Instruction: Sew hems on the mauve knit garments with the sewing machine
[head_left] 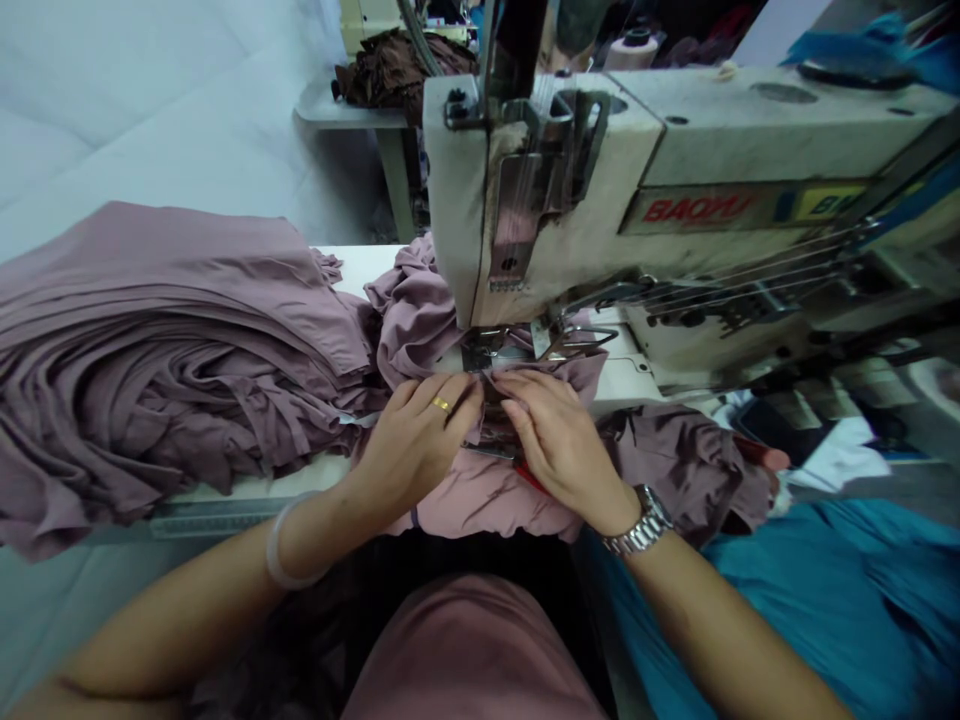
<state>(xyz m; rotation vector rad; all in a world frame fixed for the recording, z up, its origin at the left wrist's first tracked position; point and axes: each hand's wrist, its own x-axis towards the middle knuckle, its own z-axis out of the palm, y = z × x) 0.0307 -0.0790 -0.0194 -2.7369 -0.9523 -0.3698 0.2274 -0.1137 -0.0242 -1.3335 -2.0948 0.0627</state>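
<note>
Towering over the work, the sewing machine [555, 220] is leaving the hands little room. To the sewing machine's left, a layered mauve stack [187, 300] is spreading out. The mauve cloth [416, 310] is bunching beneath the sewing machine's head and around its near left side. In front of the sewing machine, the left hand [420, 430] is closing on that cloth; just beside it, the right hand [559, 440] is resting its fingertips there, though I cannot tell whether it is pinching. Careful guiding, I judge, is demanding flat layers, light tension and fingertips well short of the presser foot [487, 350] under the sewing machine's head.
</note>
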